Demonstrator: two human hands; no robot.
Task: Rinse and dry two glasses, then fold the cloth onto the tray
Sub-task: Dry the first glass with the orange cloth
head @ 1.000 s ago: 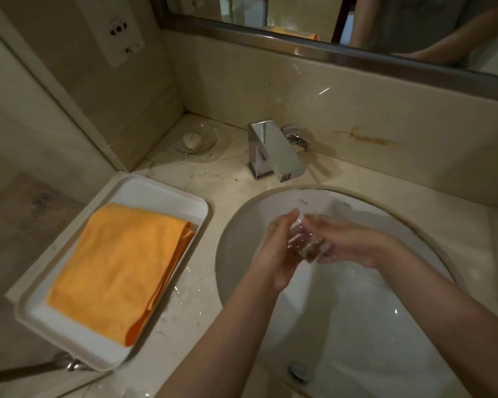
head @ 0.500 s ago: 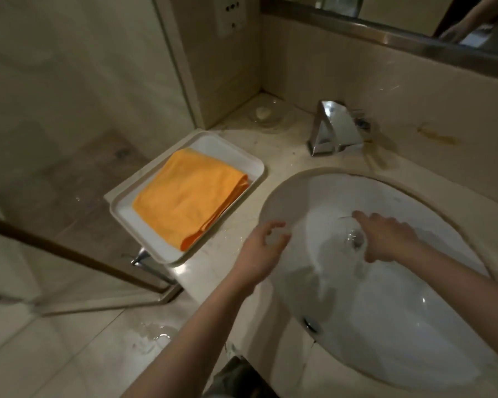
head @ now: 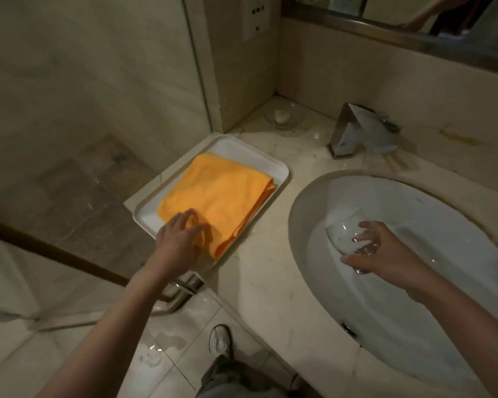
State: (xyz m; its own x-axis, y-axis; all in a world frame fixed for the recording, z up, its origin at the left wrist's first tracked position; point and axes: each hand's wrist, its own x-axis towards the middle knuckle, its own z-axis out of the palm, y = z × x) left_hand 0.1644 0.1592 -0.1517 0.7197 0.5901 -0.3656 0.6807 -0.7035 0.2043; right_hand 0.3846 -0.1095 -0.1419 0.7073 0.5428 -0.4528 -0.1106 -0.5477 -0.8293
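A folded orange cloth (head: 222, 196) lies on a white tray (head: 256, 156) at the left end of the marble counter. My left hand (head: 180, 239) rests on the cloth's near corner, fingers curled onto the fabric; I cannot tell whether it grips it. My right hand (head: 383, 251) holds a clear wet glass (head: 342, 234) tilted on its side over the white sink basin (head: 414, 326). Only one glass is in view.
A chrome faucet (head: 360, 130) stands behind the basin. A glass soap dish (head: 283, 117) sits in the back corner under a wall socket (head: 255, 15). A glass shower partition (head: 84, 110) is at the left. The tiled floor (head: 167, 349) below is wet.
My left hand has left the glass and moved left onto the cloth's near corner. My right hand keeps the glass over the basin. My view has swung left and down.
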